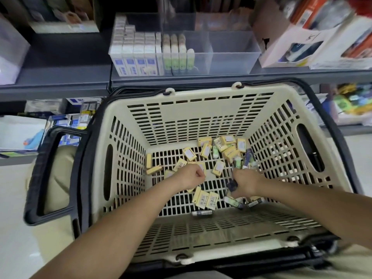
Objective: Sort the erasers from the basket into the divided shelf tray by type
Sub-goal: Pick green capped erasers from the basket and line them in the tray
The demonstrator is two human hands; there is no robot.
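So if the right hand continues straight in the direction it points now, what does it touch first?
Probably the green-and-dark erasers clustered just beyond the right hand, before the basket's far wall; depth is hard to judge.

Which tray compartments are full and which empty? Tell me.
In the divided shelf tray, the left compartments hold upright erasers: blue-and-white boxes, then green-labelled ones. The right compartment looks empty.

Single head-worn view, looking steeply down and forward, close over the cream slotted plastic basket [203, 109]; the clear divided plastic shelf tray [231, 55] lies just beyond it.
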